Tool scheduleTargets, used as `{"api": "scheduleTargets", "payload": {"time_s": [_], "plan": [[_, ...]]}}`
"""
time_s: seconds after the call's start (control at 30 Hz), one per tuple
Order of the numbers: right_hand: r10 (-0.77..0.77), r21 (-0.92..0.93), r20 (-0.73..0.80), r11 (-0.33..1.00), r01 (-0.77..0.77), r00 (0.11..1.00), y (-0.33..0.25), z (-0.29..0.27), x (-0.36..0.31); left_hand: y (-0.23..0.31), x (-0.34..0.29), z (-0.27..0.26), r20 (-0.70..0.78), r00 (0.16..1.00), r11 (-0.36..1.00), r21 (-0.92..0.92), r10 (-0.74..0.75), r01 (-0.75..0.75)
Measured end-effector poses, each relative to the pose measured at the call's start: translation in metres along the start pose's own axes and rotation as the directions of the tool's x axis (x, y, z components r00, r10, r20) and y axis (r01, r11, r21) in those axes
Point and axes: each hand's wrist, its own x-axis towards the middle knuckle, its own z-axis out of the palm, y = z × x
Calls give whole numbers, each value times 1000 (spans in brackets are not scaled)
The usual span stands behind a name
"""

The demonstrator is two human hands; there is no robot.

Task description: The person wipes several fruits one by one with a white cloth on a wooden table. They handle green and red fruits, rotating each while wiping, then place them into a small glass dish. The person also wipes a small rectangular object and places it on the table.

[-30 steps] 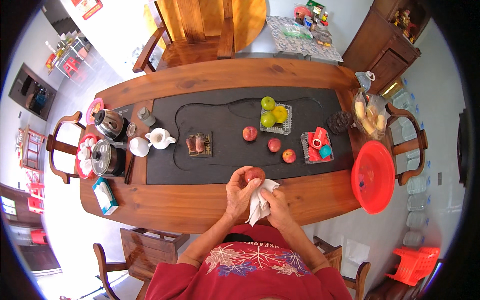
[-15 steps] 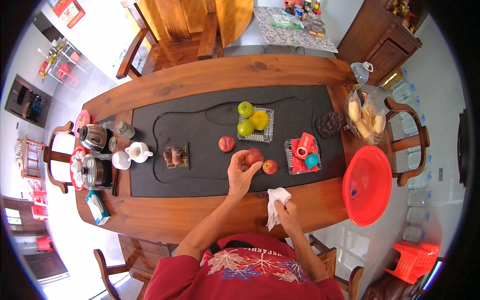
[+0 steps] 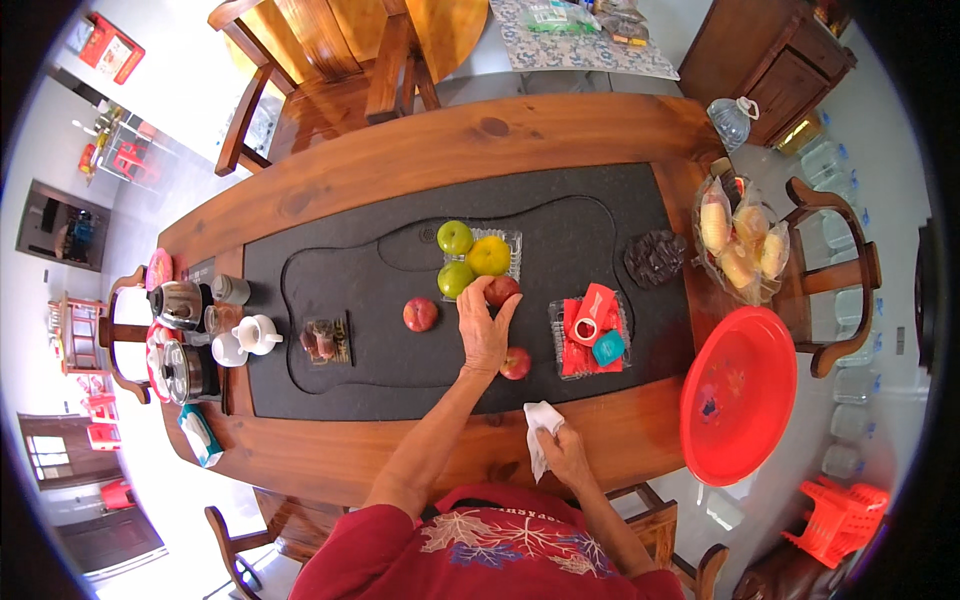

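Head view: a left hand [image 3: 482,335] holds a red fruit [image 3: 503,291] above a dark-topped wooden surface [image 3: 590,420], beside a clear glass dish [image 3: 515,247].
The left grip is part-curled, fingers and thumb around the fruit, which is roundish, with no clear long axis; which way its stem end points cannot be told. Whether it touches the dish is unclear. The right hand [image 3: 568,455], closed, pinches a crumpled white cloth [image 3: 541,418] near the surface's front edge, the cloth's long axis running roughly toward the wearer.
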Motion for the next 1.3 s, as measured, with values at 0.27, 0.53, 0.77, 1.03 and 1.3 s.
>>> {"api": "scheduleTargets", "payload": {"time_s": [0.27, 0.53, 0.77, 1.03, 1.3], "plan": [[10, 43, 38, 999, -12, 999, 3, 1, 2, 5, 4, 4, 24, 999, 997, 72, 28, -29], [-40, 36, -8, 999, 41, 999, -1, 8, 1, 1, 0, -5, 57, 995, 986, 141, 79, -86], [-100, -49, -47, 994, 98, 994, -3, 13, 0, -12, -32, -55, 136, 986, 995, -35, 99, -95], [-162, -169, -72, 974, 148, 984, -1, 24, -3, -28, -50, -69, 295, 953, 997, -26, 72, -67], [-18, 143, -141, 989, 38, 990, -11, 30, -13, -44, -51, -80, 401, 874, 666, -577, -274, 473]]}}
